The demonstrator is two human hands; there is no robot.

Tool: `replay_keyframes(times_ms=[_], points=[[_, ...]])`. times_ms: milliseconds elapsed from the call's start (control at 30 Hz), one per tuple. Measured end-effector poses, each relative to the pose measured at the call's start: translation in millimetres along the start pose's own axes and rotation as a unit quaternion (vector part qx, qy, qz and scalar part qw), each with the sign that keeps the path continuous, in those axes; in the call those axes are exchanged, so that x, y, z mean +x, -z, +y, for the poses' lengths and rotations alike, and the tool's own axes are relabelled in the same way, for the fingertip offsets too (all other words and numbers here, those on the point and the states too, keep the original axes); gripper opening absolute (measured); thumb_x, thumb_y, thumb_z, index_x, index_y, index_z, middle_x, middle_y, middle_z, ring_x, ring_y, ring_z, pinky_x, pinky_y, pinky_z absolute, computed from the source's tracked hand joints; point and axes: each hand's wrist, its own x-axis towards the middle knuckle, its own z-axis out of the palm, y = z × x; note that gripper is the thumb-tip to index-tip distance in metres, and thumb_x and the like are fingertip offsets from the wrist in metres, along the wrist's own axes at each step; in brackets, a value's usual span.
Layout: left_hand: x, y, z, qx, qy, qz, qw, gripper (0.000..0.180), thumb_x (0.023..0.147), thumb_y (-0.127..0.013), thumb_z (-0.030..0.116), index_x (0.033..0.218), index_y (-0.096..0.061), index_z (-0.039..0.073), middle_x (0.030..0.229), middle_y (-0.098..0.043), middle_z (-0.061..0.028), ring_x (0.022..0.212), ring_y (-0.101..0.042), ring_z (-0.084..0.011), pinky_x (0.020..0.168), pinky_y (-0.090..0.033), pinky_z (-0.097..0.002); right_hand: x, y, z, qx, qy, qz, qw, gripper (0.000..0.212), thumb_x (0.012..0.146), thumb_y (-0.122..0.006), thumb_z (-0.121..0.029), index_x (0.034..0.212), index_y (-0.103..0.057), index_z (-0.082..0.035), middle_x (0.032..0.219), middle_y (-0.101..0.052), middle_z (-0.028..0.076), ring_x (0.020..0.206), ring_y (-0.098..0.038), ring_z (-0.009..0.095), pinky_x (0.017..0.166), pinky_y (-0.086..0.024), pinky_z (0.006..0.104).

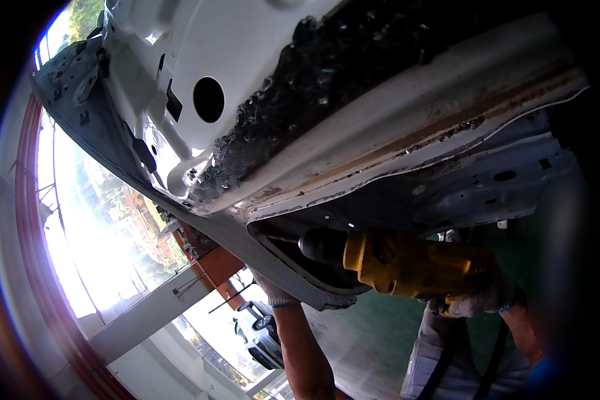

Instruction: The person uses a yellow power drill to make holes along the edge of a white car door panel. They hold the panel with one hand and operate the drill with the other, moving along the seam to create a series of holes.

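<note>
The vehicle body section [263,50] spans the upper middle. An opening [209,100] sits in its left portion. Fragments [267,127] lie on the section, right of the opening, bordered below by a ridge [380,120]. A flange [380,169] runs along the ridge's lower side. Below the flange, at right, is a second panel [513,175]. The power drill [420,267] is below the flange, its chuck [323,245] directed left. The right hand [483,297] grips the drill's right end, above the legs [430,353]. The left hand [270,291] is left of the drill, at the section's lower edge. Farther left, in the background, stands a car [265,343]; pipes [32,200] run along the far left.
</note>
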Motion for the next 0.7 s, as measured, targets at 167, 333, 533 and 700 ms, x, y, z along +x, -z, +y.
replay_keyframes(times_ms=[167,333,533,700], points=[[-2,-4,4,0.014,0.005,-0.005,1.0,0.023,0.112,-0.055,0.024,0.122,-0.064,0.005,0.11,-0.069,-0.0061,0.095,-0.068,-0.0151,0.081,-0.06,-0.0283,0,-3,-2,0.003,0.021,-0.001,1.0,0.081,0.078,-0.079,0.009,0.153,-0.05,-0.001,0.123,-0.074,0.016,0.106,-0.076,0.028,0.091,-0.064,0.0437],[-4,-7,5,-0.037,0.015,-0.022,0.999,0.025,0.112,-0.056,0.024,0.123,-0.064,0.004,0.111,-0.069,-0.0066,0.096,-0.068,-0.0156,0.081,-0.06,-0.0286,-1,-4,-5,-0.021,0.006,0.015,1.0,0.081,0.078,-0.08,0.008,0.153,-0.05,-0.001,0.122,-0.074,0.016,0.105,-0.076,0.027,0.091,-0.064,0.0435],[-2,-3,4,0.009,-0.001,-0.034,0.999,0.026,0.112,-0.055,0.024,0.125,-0.064,0.004,0.113,-0.069,-0.007,0.097,-0.068,-0.0165,0.082,-0.06,-0.0291,4,4,0,-0.054,-0.053,0.022,0.997,0.079,0.079,-0.079,0.009,0.152,-0.051,-0.002,0.121,-0.075,0.015,0.105,-0.076,0.026,0.09,-0.064,0.0427],[-1,-1,1,-0.01,0.011,-0.017,1.0,0.029,0.112,-0.053,0.023,0.127,-0.065,0.001,0.114,-0.072,-0.0093,0.097,-0.073,-0.0201,0.08,-0.064,-0.0325,7,7,6,-0.016,-0.057,0.029,0.998,0.078,0.08,-0.078,0.009,0.152,-0.051,-0.003,0.122,-0.075,0.014,0.105,-0.076,0.024,0.092,-0.064,0.0423]])
